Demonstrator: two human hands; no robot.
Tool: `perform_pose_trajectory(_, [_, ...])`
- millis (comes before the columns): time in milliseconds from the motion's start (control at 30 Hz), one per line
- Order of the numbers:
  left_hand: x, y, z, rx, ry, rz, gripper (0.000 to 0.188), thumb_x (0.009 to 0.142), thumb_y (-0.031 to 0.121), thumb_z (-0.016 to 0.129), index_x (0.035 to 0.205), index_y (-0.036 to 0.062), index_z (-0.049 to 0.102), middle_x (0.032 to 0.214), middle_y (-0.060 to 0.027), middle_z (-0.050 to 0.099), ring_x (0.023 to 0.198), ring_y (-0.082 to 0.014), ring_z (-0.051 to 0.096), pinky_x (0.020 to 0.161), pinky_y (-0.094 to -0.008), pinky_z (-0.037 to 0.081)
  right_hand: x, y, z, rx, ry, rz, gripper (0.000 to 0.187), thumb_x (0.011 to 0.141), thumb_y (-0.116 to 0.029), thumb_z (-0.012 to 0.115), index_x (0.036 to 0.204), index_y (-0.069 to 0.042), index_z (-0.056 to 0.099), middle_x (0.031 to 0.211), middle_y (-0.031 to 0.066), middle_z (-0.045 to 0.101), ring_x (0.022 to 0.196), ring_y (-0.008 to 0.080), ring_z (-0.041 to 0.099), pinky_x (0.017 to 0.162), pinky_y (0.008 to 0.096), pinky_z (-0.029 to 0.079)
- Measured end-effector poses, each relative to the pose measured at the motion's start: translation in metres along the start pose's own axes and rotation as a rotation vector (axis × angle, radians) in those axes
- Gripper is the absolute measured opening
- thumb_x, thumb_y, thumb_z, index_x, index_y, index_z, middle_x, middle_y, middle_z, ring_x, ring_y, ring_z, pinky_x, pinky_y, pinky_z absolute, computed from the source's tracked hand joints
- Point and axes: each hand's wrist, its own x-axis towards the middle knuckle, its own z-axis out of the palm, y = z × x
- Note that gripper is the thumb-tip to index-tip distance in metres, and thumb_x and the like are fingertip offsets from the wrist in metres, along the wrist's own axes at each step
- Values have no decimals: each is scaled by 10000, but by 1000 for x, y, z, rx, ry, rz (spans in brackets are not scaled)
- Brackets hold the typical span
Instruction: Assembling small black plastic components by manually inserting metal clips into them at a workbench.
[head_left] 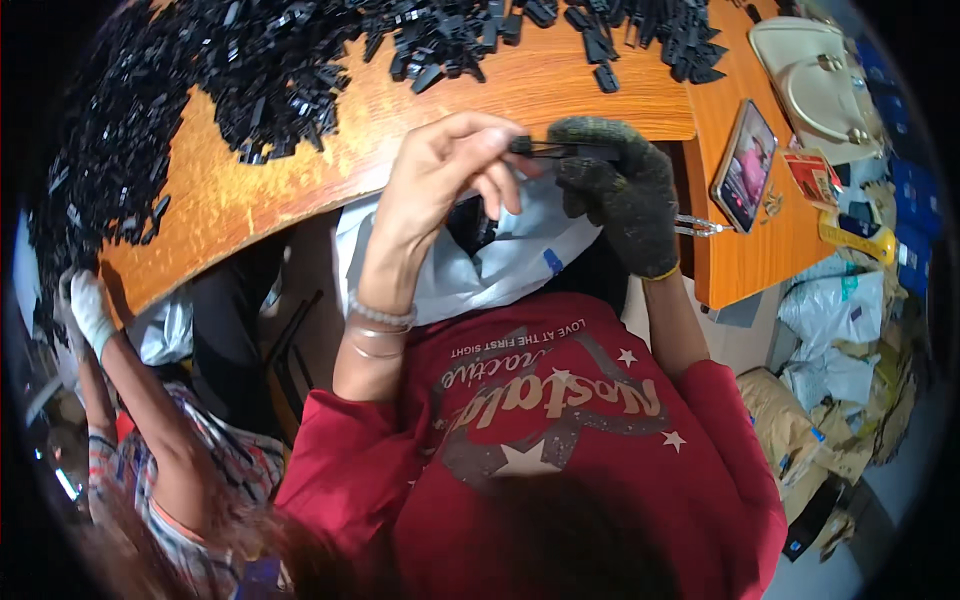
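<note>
The left hand [440,165], bare, pinches one end of a black part [598,153] between thumb and forefinger, its other fingers loosely curled. The right hand [625,195], in a dark knitted glove, is clamped on the other end. The hands are apart, with thin dark strands spanning the gap between them; the finer detail of the part is too small to tell. The part is held just above the near edge of the bench [540,85], over an open white bag [530,270] in front of the person. A large pile [265,65] of black pieces covers the far and left areas of the bench. To the right, a phone [748,168] lies near a red packet [812,178] and a cream handbag [805,90]. At far left, a co-worker's gloved hand [92,308] is at the bench's edge, beside the pile
</note>
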Motion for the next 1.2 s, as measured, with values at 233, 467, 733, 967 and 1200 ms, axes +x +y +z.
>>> perform_pose_trajectory(233, [3,-2,37,271,251,-76,216,834,122,728,835,-27,572,576,-73,614,429,-126,577,409,-220,439,2,-3,-1,-169,-67,114,305,848,-99,699,1141,-33,644,897,45,706,650,83,634,515,201,481])
perform_pose_trajectory(467, [47,8,30,1119,267,325,368,849,344,713,730,3,642,585,-87,628,494,-151,608,482,-308,460,-15,-7,-12,-156,-209,221,410,829,-89,708,1220,-20,606,997,76,699,746,114,668,645,261,536])
perform_pose_trajectory(733, [109,-19,60,1539,370,613,531,821,464,684,620,-23,615,555,-212,586,545,-340,638,488,-407,483,-23,-3,-13,-362,-284,-17,330,930,-167,597,1202,19,607,969,112,699,668,130,639,654,280,526])
perform_pose_trajectory(967, [63,-1,46,1264,343,316,347,786,272,669,665,-48,612,564,-218,586,540,-359,618,538,-433,476,-19,11,-21,-62,-52,180,342,937,-239,603,1182,0,625,934,97,693,666,117,636,562,229,498])
perform_pose_trajectory(1200, [25,-13,52,1130,213,228,207,785,166,691,848,-16,615,681,-167,619,636,-328,639,600,-396,490,8,19,-15,-823,32,-525,272,956,-60,466,1173,14,612,1067,99,632,719,143,636,565,239,505])
